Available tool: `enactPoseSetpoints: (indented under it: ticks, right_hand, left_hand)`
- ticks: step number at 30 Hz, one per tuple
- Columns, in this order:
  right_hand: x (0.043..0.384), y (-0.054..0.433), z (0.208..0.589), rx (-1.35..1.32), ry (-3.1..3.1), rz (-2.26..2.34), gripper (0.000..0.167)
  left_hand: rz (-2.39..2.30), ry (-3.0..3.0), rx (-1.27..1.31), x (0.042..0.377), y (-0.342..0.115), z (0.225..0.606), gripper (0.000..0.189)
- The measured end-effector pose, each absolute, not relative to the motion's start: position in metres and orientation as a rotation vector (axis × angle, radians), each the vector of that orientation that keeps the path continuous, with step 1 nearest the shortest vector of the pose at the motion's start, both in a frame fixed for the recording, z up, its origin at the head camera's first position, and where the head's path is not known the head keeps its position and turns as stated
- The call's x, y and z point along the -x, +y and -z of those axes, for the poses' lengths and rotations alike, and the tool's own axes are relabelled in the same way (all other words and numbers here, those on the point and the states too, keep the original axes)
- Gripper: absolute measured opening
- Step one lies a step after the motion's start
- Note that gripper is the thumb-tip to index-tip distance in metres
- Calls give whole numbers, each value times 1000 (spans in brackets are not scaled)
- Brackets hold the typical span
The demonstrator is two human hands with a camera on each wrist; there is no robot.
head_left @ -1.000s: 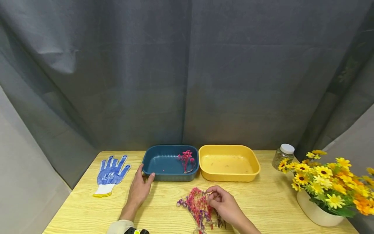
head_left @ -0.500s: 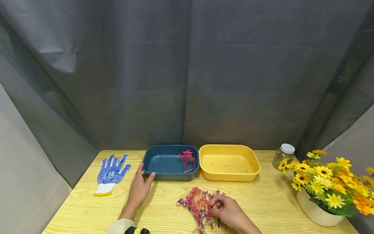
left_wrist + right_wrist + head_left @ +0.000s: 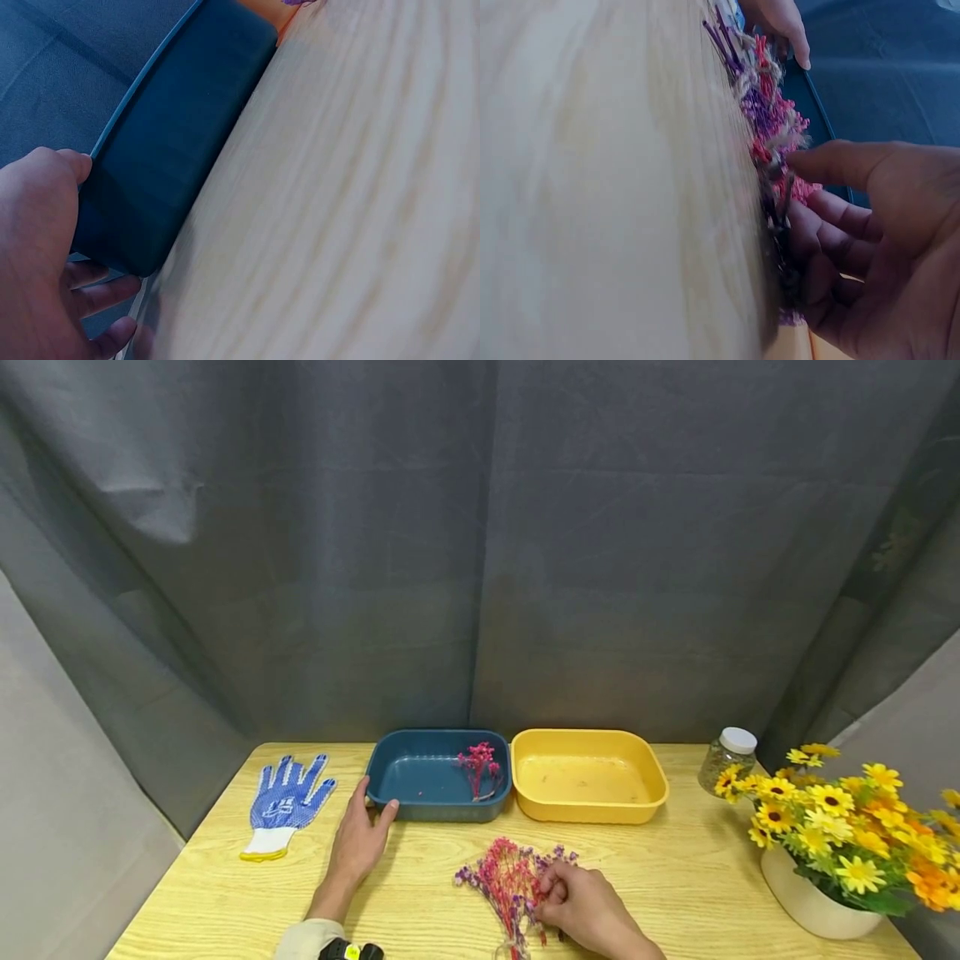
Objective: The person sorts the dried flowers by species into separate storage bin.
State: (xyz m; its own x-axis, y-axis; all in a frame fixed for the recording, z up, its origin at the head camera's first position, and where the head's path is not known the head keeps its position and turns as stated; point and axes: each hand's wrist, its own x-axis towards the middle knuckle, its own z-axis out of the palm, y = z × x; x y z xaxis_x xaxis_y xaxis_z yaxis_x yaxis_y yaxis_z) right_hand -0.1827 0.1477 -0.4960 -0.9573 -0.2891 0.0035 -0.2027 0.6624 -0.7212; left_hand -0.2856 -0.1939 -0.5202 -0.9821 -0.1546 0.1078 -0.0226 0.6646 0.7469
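So the dried flowers (image 3: 501,877), pink and purple with twine round the stems, are lying on the near part of the bench (image 3: 420,893), and the right hand (image 3: 581,906) has thumb and fingers curled in a pinch at the right-hand stems. My worry: that stuff looks brittle and tangled, so a hard tug could snap stems, shed heads or drag neighbours along. Left hand (image 3: 356,847) has thumb and fingers round the near left corner of the blue tub (image 3: 450,812); leaning on that rim might tip it, I reckon. One pink sprig (image 3: 477,767) sits in its right end. Yellow tub (image 3: 588,812) just to the right only shows small specks. Far right there's a white-lidded jar (image 3: 725,766) of dry-looking bits, plus potted yellow flowers (image 3: 855,827). Glove (image 3: 285,810) lies far left.
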Motion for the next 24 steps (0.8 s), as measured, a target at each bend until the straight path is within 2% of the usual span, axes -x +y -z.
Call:
enactPoseSetpoints:
  ticks: [16,24]
  right_hand:
    - [182,142,502,334,2893,1079,27]
    - [183,141,501,201,2864,1119,28]
  left_hand:
    - [1204,-2717,-132,285,-193,518,85]
    - [1197,-2712,-134,285,-192,519,77]
